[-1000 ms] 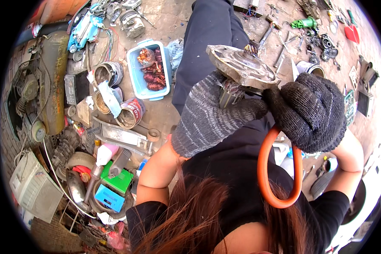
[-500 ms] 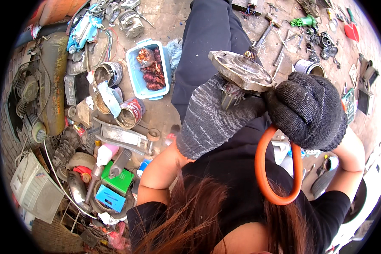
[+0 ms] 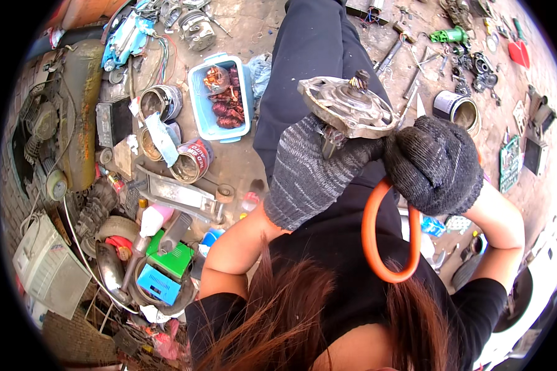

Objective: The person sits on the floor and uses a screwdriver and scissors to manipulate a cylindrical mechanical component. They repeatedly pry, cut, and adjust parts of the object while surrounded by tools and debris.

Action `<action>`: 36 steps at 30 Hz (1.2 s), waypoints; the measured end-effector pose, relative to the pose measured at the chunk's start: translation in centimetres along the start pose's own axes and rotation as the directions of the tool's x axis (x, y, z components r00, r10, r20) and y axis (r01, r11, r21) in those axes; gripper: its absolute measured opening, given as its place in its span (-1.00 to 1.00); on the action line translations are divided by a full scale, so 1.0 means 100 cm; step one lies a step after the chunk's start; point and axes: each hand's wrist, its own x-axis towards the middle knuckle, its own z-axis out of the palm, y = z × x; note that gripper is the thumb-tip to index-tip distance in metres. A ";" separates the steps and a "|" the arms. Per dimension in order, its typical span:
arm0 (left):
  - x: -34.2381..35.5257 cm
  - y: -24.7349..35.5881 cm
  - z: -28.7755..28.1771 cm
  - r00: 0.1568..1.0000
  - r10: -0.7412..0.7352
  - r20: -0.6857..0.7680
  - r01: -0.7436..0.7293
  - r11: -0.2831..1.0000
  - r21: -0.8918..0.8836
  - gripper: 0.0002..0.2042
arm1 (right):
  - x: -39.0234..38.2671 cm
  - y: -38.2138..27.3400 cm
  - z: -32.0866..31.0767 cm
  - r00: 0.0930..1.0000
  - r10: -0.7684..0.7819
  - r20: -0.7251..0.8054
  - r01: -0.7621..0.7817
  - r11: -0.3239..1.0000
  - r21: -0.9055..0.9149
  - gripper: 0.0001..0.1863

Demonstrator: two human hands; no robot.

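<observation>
My left hand (image 3: 309, 176), in a grey-black knit glove, grips a dirty round metal motor end cover (image 3: 343, 111) above my lap. A short shaft with a worm-like tip stands up from its centre, and another metal piece hangs beneath, partly inside my fingers. My right hand (image 3: 436, 167), gloved likewise, is closed close beside the cover's right edge. From under it hangs an orange loop-shaped handle (image 3: 368, 238). The working end of that tool is hidden by my hands, so its kind does not show.
A light-blue basket (image 3: 249, 105) with copper windings stands left of my legs, beside open cans (image 3: 201, 151) and a metal frame (image 3: 173, 195). To the right lie an open can (image 3: 439, 105), a green circuit board (image 3: 509, 164) and loose parts. A hammer (image 3: 390, 52) lies ahead.
The metal cover has tipped so more of its upper face shows. My right hand and the orange handle have shifted slightly left; both hands keep their grip.
</observation>
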 end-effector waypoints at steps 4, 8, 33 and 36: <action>0.002 -0.004 0.000 0.991 0.136 -0.010 -0.135 0.986 0.097 -0.76 | 0.004 -0.001 -0.002 0.999 0.012 -0.035 -0.012 1.000 0.000 -0.59; 0.007 0.002 -0.001 0.998 0.048 0.049 -0.051 0.997 0.052 -0.75 | 0.004 0.001 -0.012 0.997 0.068 -0.023 -0.068 0.997 0.032 -0.59; 0.002 -0.001 -0.006 0.984 0.175 0.018 -0.176 0.972 0.155 -0.69 | 0.007 -0.009 -0.011 0.997 0.075 -0.002 -0.075 0.994 -0.078 -0.55; 0.003 0.000 -0.006 0.980 0.199 0.017 -0.197 0.950 0.243 -0.72 | 0.006 -0.009 -0.010 0.997 0.081 -0.012 -0.081 0.993 -0.084 -0.55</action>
